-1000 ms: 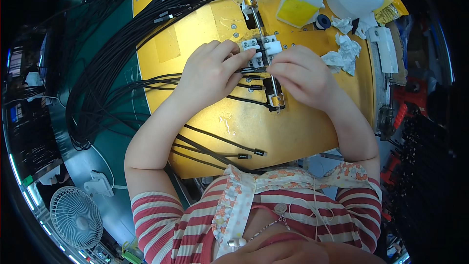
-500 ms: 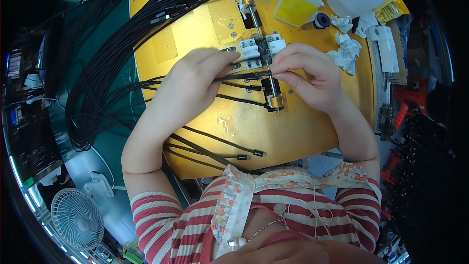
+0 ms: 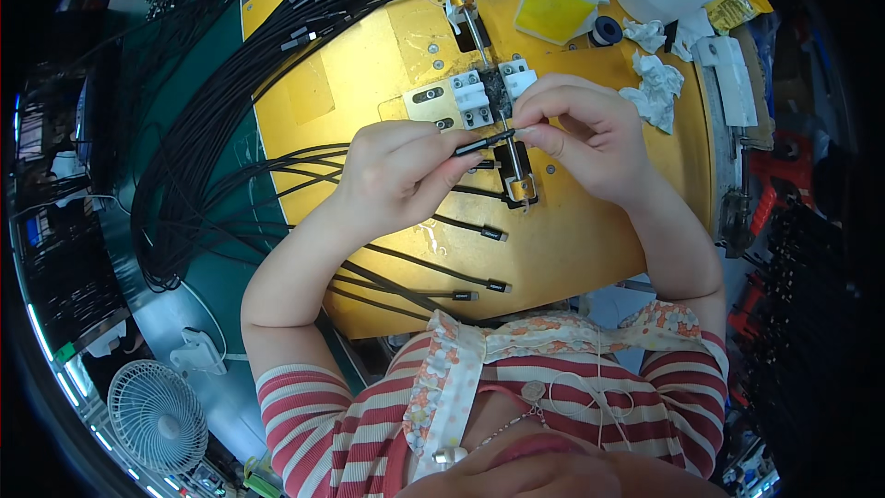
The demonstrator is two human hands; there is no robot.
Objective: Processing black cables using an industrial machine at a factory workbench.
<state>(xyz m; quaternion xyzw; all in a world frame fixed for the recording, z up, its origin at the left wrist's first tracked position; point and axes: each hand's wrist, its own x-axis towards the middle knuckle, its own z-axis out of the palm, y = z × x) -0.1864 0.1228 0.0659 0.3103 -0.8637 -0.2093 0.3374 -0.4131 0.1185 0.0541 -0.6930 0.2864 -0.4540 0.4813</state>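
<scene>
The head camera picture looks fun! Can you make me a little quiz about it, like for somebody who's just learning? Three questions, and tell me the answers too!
1. Pick one: what colour is the big work surface?
a) purple
b) gold
c) red

2. True or false: the white fan is in the lower left of the picture.

3. Say it in your own words: what is the left hand pinching?

Key:
1. b) gold
2. True
3. A black cable end
</scene>
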